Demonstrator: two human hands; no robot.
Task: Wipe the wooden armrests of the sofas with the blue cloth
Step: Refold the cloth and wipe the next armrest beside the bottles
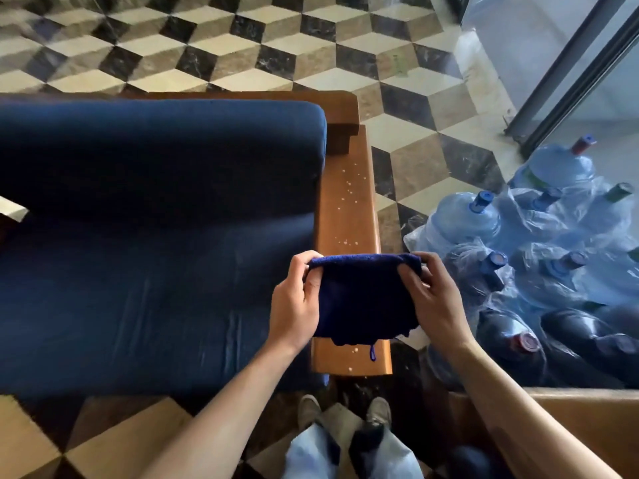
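Observation:
A dark blue cloth point(364, 299) is stretched between my two hands just above the near end of a wooden armrest point(347, 209). My left hand point(294, 305) pinches the cloth's left edge, and my right hand point(435, 299) grips its right edge. The cloth is folded, and a small loop tag hangs from its lower edge. The armrest runs away from me along the right side of a sofa with blue cushions point(155, 219). Small white specks lie scattered on the armrest's top, both beyond the cloth and below it.
Several large blue water bottles point(539, 243) wrapped in plastic crowd the floor right of the armrest. A second wooden surface point(581, 416) sits at the lower right. A glass door frame point(570, 74) stands at the upper right. Checkered tile floor point(242, 46) lies behind the sofa. My feet stand below the armrest.

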